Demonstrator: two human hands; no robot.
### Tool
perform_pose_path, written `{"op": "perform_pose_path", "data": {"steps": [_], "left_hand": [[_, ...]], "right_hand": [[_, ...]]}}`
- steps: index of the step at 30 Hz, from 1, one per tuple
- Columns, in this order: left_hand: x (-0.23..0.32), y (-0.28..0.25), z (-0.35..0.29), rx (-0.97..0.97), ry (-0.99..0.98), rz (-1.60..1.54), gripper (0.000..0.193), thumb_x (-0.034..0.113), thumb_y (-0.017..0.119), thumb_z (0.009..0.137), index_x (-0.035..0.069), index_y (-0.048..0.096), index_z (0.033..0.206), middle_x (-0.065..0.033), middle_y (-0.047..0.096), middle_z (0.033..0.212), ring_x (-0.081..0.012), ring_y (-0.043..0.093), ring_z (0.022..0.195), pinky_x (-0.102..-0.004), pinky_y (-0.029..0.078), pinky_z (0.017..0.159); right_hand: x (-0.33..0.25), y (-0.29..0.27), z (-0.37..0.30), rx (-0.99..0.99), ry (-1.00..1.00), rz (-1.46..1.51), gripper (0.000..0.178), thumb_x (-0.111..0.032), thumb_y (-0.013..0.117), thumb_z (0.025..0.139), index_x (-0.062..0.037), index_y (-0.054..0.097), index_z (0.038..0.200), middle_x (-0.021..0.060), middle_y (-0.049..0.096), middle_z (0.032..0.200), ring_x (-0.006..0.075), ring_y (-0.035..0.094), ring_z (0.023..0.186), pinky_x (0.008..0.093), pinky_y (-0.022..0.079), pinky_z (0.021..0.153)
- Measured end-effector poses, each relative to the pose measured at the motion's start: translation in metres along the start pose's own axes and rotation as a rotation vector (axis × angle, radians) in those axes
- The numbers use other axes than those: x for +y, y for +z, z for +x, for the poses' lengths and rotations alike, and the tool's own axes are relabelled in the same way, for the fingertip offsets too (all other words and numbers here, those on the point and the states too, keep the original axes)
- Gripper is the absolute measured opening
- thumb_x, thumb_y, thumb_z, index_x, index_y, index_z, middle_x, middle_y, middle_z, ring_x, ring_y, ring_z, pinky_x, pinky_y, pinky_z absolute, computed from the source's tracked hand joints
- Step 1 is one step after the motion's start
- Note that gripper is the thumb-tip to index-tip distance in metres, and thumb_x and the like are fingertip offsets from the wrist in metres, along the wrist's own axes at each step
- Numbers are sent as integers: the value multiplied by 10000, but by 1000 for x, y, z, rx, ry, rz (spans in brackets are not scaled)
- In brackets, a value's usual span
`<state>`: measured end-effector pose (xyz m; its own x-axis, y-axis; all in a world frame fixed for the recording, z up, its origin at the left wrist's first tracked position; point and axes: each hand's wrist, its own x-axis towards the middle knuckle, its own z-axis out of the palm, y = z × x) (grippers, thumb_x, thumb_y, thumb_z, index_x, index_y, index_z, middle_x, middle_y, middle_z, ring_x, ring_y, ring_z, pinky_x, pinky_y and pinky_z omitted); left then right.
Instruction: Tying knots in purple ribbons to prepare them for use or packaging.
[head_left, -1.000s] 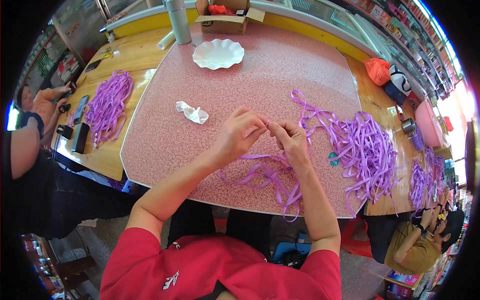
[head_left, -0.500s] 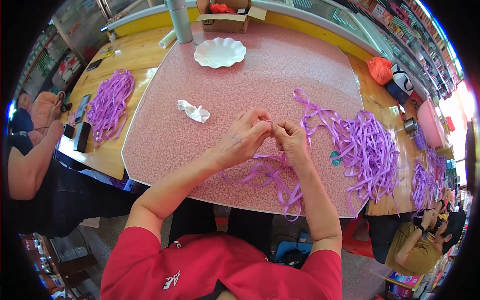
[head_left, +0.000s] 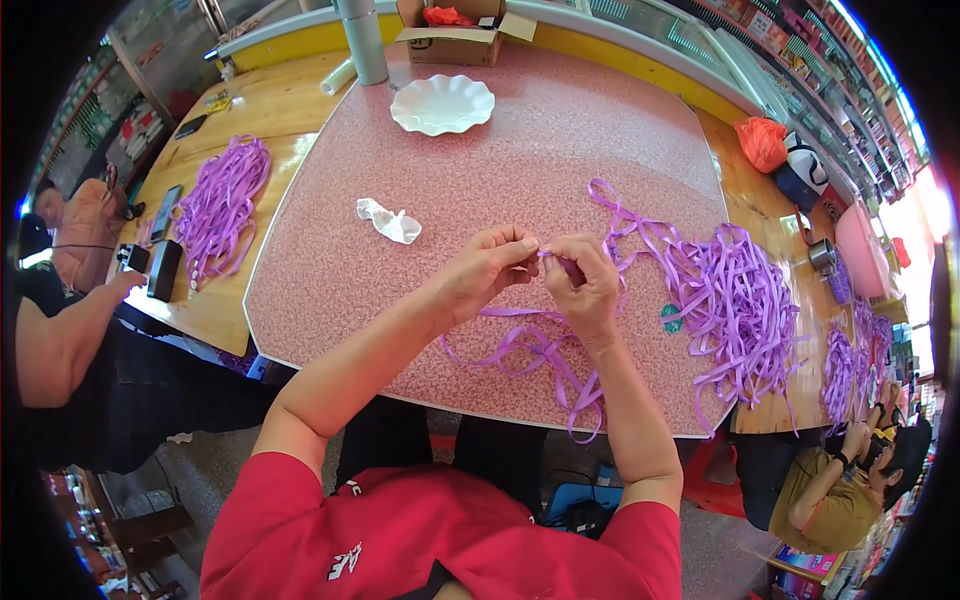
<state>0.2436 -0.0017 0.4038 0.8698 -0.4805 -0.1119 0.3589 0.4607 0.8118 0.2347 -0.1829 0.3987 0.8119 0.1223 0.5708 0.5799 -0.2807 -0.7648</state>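
Note:
Over the middle of the pink speckled table point(head_left: 330, 310), my left hand point(head_left: 490, 268) and my right hand point(head_left: 586, 285) meet fingertip to fingertip. Each pinches a bit of purple ribbon point(head_left: 543, 253), which shows between them; the fingers hide most of it. Loose loops of the ribbon point(head_left: 540, 348) trail below my hands to the table's near edge. To the right of my right hand lies a big tangled heap of purple ribbon point(head_left: 740, 300), with a strand reaching up and left. A small green object point(head_left: 671, 318) sits at the heap's left side.
A crumpled white tissue point(head_left: 390, 221) lies left of my hands. Farther back stand a scalloped white dish point(head_left: 442, 104), a pale green bottle point(head_left: 365, 45) and an open cardboard box point(head_left: 460, 45). Another ribbon heap point(head_left: 225, 205) lies left. People sit at both sides.
My left hand has turned and its fingers have opened out slightly, showing purple ribbon at the fingertips. My right hand has shifted slightly up. The person at left has moved a hand.

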Motion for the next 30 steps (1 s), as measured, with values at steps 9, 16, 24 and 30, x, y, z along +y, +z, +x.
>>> {"op": "perform_pose_path", "data": {"steps": [9,16,24,30], "left_hand": [[4,-1,-4,33,221,450,142,164,596,979,32,605,1030,-10,612,953,-80,558,864,-248,460,812],[-9,5,-4,75,305,370,135,121,623,971,28,588,1062,4,597,994,-56,552,904,-218,452,815],[-23,1,1,129,343,457,130,134,585,997,25,578,1068,0,608,958,-61,562,895,-224,470,813],[-28,-2,1,130,370,524,117,128,572,1003,22,581,1053,-10,613,940,-70,564,892,-233,473,807]], "right_hand": [[-10,3,4,46,-281,-267,225,56,703,734,-60,650,920,89,638,880,237,656,759,329,530,615],[-9,7,2,80,-168,-139,169,48,696,782,-45,643,913,76,628,852,164,612,694,277,490,577],[0,13,-7,67,111,156,81,32,675,838,-24,630,876,15,637,818,30,514,630,196,404,528],[-1,15,-8,154,235,149,31,8,660,859,-11,652,882,-10,635,718,6,475,587,187,368,499]]}}
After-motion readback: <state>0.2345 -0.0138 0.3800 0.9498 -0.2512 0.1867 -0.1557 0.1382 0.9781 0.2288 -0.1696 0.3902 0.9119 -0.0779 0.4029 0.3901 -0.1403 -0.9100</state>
